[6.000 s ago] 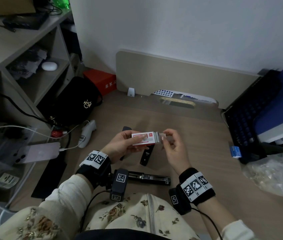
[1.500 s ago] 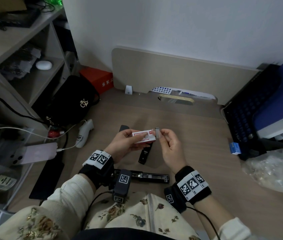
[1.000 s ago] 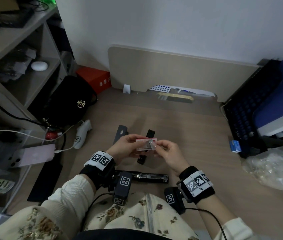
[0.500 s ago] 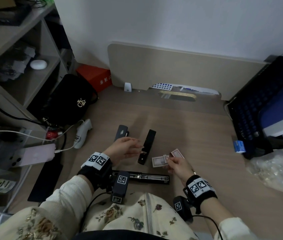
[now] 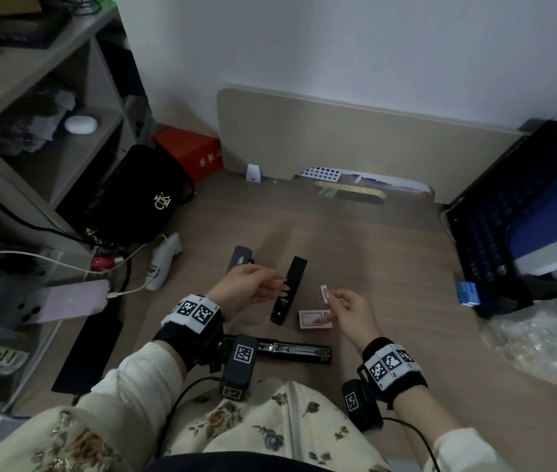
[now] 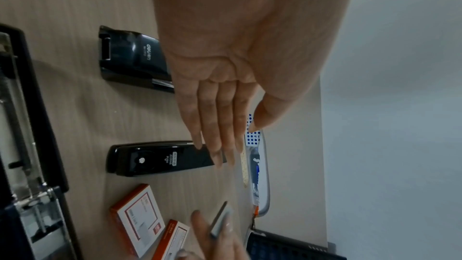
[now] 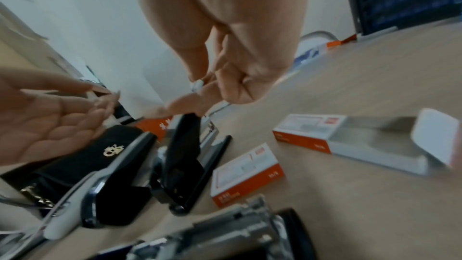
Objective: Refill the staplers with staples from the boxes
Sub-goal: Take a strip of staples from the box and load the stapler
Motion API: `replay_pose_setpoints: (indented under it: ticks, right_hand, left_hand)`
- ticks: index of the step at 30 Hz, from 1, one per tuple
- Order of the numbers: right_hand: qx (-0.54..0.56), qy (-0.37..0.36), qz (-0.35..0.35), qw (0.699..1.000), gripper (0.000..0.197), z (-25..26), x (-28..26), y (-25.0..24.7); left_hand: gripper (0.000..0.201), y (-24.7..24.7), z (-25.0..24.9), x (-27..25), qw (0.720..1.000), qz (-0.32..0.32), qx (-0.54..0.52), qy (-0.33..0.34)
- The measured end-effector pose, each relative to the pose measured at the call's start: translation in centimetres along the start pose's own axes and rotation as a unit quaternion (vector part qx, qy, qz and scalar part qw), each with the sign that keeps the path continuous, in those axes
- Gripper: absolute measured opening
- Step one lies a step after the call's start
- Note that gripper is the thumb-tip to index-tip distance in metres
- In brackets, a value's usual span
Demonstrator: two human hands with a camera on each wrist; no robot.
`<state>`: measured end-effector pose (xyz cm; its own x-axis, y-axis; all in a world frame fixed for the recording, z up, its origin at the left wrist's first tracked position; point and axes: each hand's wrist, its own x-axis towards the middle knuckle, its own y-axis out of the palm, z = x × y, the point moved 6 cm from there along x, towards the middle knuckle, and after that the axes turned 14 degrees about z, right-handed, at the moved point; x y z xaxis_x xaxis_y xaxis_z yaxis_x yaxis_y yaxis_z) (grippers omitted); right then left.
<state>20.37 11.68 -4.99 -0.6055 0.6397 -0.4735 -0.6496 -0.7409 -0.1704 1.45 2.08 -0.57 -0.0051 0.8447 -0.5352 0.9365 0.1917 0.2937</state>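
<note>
My right hand (image 5: 329, 298) pinches a short grey staple strip (image 5: 324, 294) just above the table; the strip (image 7: 197, 85) also shows between thumb and fingers in the right wrist view. My left hand (image 5: 278, 282) is open, its straight fingers (image 6: 215, 126) hovering over the shut black stapler (image 5: 289, 289). A second black stapler (image 5: 241, 258) lies behind the left hand. A long stapler (image 5: 294, 350) lies opened near my lap. A red-and-white staple box (image 5: 316, 318) rests under the right hand. Beside it another box (image 7: 350, 137) lies with its tray slid out.
A black bag (image 5: 134, 199) and a white remote (image 5: 163, 264) lie at the left, with a phone (image 5: 65, 301) on a cable. A keyboard (image 5: 495, 212) and plastic bag (image 5: 542, 342) crowd the right. A small blue box (image 5: 467, 292) sits by the keyboard.
The staple box went from both hands down onto the table. My right hand then rose from the boxes with the strip. My left hand let go and reached over the black stapler.
</note>
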Motion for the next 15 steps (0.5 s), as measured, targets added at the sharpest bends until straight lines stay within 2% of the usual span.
replay_pose_setpoints:
  ticks: [2, 4, 7, 10, 13, 15]
  right_hand:
    - [0.004, -0.035, 0.017, 0.999, 0.018, 2.2, -0.6, 0.8]
    - [-0.012, -0.066, 0.038, 0.997, 0.012, 3.9, -1.4, 1.7]
    - [-0.058, -0.099, 0.083, 0.99, 0.003, 6.1, -2.6, 3.4]
    - [-0.137, -0.125, 0.083, 0.979, 0.012, 7.0, -3.4, 4.2]
    - [-0.165, -0.127, 0.065, 0.976, 0.006, 7.1, -4.0, 4.2]
    - [-0.177, -0.121, 0.058, 0.975, 0.013, 7.1, -4.5, 4.2]
  left_hand:
    - [0.035, 0.7, 0.0, -0.3, 0.997, 0.034, 0.057, -0.035]
    - [0.056, 1.5, 0.4, -0.6, 0.988, 0.075, 0.108, -0.084]
    - [0.075, 2.3, 1.0, -0.8, 0.98, 0.095, 0.132, -0.115]
    - [0.076, 2.6, 1.3, -0.7, 0.978, 0.099, 0.141, -0.115]
    - [0.065, 2.5, 1.8, -0.8, 0.975, 0.121, 0.143, -0.123]
    - [0.057, 2.4, 2.3, -0.7, 0.972, 0.14, 0.145, -0.121]
